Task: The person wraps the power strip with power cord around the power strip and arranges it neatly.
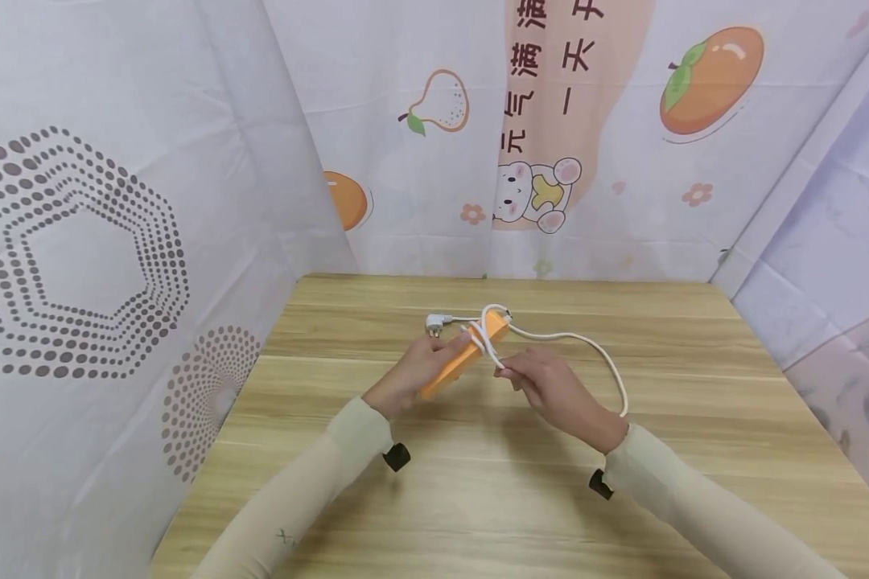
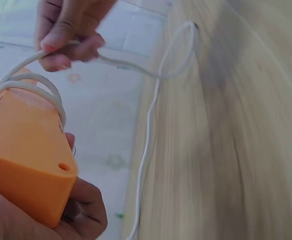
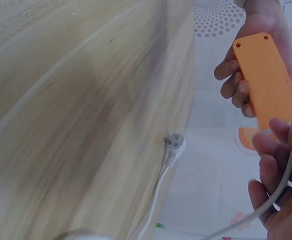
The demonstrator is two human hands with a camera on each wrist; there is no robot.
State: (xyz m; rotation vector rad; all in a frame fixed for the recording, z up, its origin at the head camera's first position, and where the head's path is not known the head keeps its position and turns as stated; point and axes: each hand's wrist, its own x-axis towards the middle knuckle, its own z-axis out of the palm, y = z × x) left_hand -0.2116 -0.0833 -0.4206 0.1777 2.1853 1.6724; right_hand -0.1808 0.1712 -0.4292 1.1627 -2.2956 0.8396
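An orange power strip (image 1: 446, 375) is held at a slant above the table by my left hand (image 1: 418, 368), whose fingers curl round its sides in the left wrist view. White cord (image 1: 572, 335) loops round the strip's far end. Between thumb and fingers my right hand (image 1: 550, 389) pinches a stretch of that cord, just right of the strip. The plug (image 1: 434, 323), white with its prongs showing, lies beyond the left hand; the right wrist view has the plug (image 3: 174, 142) on the wood. The strip's sockets are not visible.
The wood-grain table (image 1: 434, 515) carries the loose cord, which curves right behind the right forearm. A printed curtain (image 1: 391, 185) hangs along the table's far edge, with more cloth (image 1: 80, 434) at the left and right sides. Each wrist wears a small black device (image 1: 397, 457).
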